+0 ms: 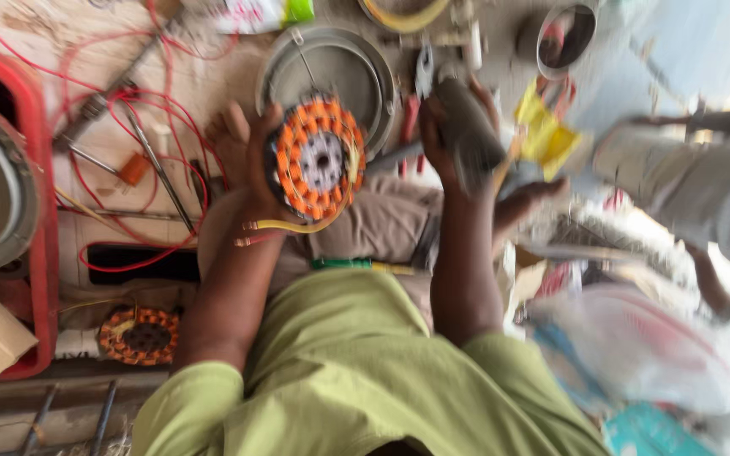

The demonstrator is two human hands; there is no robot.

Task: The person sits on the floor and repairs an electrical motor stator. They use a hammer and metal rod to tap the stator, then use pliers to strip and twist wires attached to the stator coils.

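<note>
On a dusty concrete floor (213,80), strewn with red wires (141,181) and tools, a stator (318,158) is held up over the lap. Its round core is wound in orange coils, with yellow leads hanging below. The left hand (251,156) is wrapped around its left rim, fingers curled on it. The right hand (458,127) is closed around a blurred dark cylindrical tool (471,127). A grey metal dish (356,67) lies just behind. A second stator (139,335) lies by a red casing (40,253). Little open room is left between clutter.
</note>
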